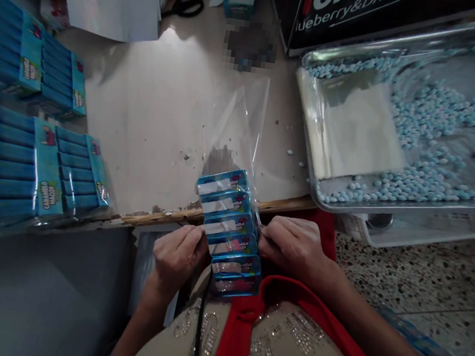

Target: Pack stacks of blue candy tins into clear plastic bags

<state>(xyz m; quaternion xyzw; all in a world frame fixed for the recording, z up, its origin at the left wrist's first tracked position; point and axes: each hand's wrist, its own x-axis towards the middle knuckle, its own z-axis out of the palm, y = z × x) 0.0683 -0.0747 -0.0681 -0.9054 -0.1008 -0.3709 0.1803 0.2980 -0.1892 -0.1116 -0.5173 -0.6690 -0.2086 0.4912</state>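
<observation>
A row of several small blue candy boxes (232,225) lies inside a clear plastic bag (242,118), between my body and the table edge. The empty upper end of the bag stretches over the tabletop. On the left side of the row, my left hand (179,253) is closed, pinching the bag's side. My right hand (294,244) is closed on the bag's right side, fingers curled. The fingertips of both hands are partly hidden against the bag.
Wrapped stacks of blue boxes (15,161) stand on the left of the table (137,126). To the right, a metal tray (399,207) holds blue and white candies and a cream sheet (358,125). Black scissors (187,4) and a black carton (358,10) are at the back.
</observation>
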